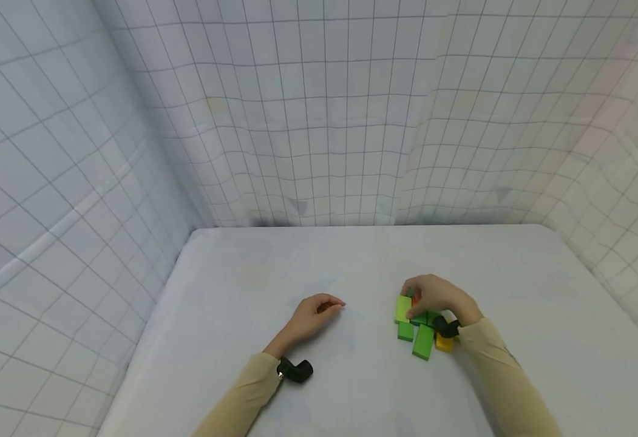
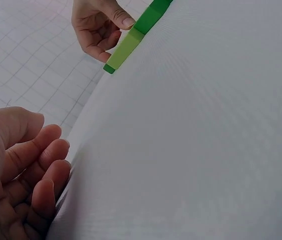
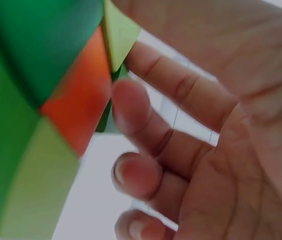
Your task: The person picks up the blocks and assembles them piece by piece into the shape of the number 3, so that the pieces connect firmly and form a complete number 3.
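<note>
My right hand [image 1: 434,294] reaches over a cluster of coloured blocks on the right half of the table. Its thumb and a finger pinch a light green block [image 1: 403,309] along the cluster's left side. Beside that block sit an orange block [image 3: 82,95] and a dark green block [image 3: 46,45], partly covered by the hand in the head view. A small green block [image 1: 405,331], a longer green block [image 1: 423,342] and a yellow block [image 1: 444,343] lie nearer me. My left hand [image 1: 312,315] rests on the table left of the cluster, fingers loosely curled, holding nothing.
The white tabletop [image 1: 253,261] has a straight back edge. White grid-patterned curtains [image 1: 324,121] hang behind it and on both sides. Each wrist wears a black camera strap, the left one [image 1: 295,369] clearly visible.
</note>
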`<state>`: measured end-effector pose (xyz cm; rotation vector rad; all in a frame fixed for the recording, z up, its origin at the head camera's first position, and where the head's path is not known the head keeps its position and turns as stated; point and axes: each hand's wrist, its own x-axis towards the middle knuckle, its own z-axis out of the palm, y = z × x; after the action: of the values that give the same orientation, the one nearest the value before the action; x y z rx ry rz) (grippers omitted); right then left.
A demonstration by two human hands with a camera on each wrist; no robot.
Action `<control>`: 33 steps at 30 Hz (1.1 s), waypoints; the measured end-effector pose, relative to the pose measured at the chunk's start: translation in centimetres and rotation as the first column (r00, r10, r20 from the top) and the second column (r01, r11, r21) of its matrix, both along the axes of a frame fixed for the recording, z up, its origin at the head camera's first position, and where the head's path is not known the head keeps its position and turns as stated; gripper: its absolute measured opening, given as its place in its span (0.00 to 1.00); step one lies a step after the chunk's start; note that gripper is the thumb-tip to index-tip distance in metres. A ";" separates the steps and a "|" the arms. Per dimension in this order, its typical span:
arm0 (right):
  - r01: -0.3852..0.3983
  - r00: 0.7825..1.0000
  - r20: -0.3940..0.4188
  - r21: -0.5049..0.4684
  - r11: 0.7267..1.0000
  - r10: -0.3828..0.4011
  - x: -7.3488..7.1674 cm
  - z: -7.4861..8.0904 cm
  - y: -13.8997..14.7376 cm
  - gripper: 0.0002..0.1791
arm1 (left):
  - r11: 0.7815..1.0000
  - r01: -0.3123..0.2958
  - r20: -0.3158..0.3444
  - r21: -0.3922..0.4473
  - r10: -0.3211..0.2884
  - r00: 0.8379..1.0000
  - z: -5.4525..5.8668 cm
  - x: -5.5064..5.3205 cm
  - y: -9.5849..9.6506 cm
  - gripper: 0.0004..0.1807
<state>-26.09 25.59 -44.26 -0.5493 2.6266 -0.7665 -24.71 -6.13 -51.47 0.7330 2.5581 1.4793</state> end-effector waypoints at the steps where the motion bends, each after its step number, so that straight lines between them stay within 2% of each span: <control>1: 0.012 1.000 0.001 0.023 1.000 -0.012 0.0 0.1 -0.3 0.22 | 1.000 -0.002 -0.004 0.007 0.002 1.000 -0.1 0.0 0.0 0.10; 4: 0.036 0.999 -0.010 0.076 0.996 -0.035 -0.1 0.1 -1.3 0.23 | 1.000 -0.006 -0.018 0.022 0.007 1.000 -0.2 0.2 0.0 0.10; 11: 0.076 0.986 -0.162 0.243 0.967 -0.036 0.3 -0.5 -4.4 0.25 | 0.999 -0.020 -0.028 0.032 0.021 0.999 -0.1 0.2 0.1 0.09; 13: 0.082 0.984 -0.176 0.265 0.961 -0.035 0.4 -0.6 -5.1 0.27 | 0.999 -0.021 -0.033 0.034 0.022 0.999 0.0 0.2 0.2 0.09; 19: 0.057 0.988 -0.154 0.209 0.976 -0.025 0.6 -0.6 -6.1 0.26 | 0.999 -0.032 -0.043 0.036 0.034 0.999 -0.1 0.1 0.2 0.09; 23: -0.044 0.987 -0.145 0.131 0.990 0.063 0.2 -0.3 -5.7 0.25 | 0.998 -0.040 -0.070 0.045 0.043 0.997 -0.3 0.0 0.2 0.09; 27: -0.123 0.983 -0.125 0.069 0.990 0.131 -0.3 -0.5 -5.3 0.22 | 0.998 -0.043 -0.087 0.050 0.048 0.995 -0.5 0.0 0.1 0.09; 33: -0.071 0.991 -0.108 0.049 0.996 0.076 -0.5 -0.9 -5.1 0.18 | 0.998 -0.045 -0.087 0.047 0.049 0.995 -0.5 -0.2 0.0 0.09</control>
<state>-26.58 20.51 -45.13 -0.6894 2.6992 -0.6710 -24.86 -6.15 -51.98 0.7650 2.6320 1.5572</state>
